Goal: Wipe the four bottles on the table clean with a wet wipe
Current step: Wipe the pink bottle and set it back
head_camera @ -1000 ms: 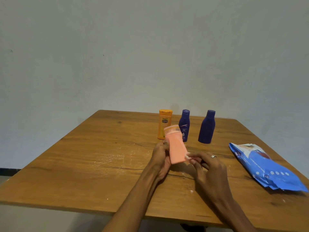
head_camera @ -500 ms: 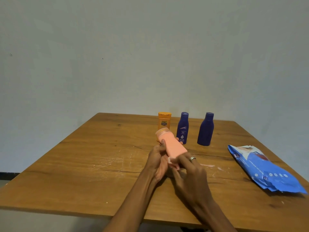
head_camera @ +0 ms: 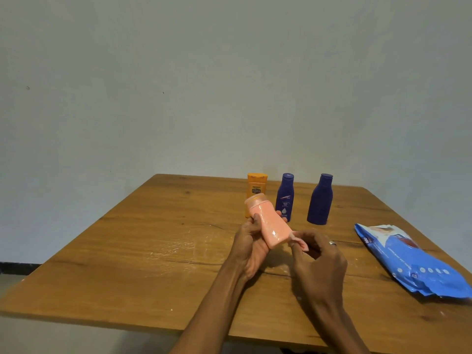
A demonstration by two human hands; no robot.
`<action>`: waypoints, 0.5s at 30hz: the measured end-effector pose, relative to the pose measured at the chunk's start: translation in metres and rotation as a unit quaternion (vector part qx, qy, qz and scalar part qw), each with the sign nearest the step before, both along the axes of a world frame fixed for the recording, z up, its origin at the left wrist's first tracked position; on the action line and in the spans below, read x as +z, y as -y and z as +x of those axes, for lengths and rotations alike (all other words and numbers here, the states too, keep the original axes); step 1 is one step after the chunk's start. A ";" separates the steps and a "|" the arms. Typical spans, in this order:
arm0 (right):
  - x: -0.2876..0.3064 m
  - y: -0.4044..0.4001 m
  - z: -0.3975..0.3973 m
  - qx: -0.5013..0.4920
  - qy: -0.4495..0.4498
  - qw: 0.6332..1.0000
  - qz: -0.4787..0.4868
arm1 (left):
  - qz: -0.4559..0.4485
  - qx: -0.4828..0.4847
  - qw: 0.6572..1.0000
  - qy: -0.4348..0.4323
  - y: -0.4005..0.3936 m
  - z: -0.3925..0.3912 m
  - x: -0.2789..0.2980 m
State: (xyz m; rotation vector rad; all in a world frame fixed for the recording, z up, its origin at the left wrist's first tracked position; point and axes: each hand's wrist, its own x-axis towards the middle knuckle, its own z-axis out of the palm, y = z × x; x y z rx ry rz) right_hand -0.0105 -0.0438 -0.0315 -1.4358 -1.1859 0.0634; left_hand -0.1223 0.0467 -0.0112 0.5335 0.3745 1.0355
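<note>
The left hand point(head_camera: 251, 247) grips the pink bottle point(head_camera: 268, 224), cap tilted toward the table point(head_camera: 127, 251) far edge; the right hand point(head_camera: 316, 259) pinches the wipe point(head_camera: 300, 242).

three bottles point(head_camera: 283, 198) behind, wipe pack point(head_camera: 413, 264) right

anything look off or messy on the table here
Yes: pale streaks and smears mark the wooden table left of the hands, with small white flecks near the front edge. The wipes pack lies crumpled at the right. The three standing bottles look upright and intact.
</note>
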 end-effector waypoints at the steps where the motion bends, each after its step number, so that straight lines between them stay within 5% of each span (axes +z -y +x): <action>1: -0.001 0.001 -0.001 0.002 0.010 1.000 -0.001 | 0.001 0.000 1.000 -0.003 0.001 0.000 0.000; 7: -0.006 0.006 -0.008 0.067 0.137 0.987 -0.048 | 0.013 -0.014 1.000 -0.023 -0.001 -0.001 -0.003; 15: -0.005 0.008 -0.009 0.064 0.115 0.991 -0.028 | 0.029 -0.024 0.999 -0.026 0.000 -0.002 -0.001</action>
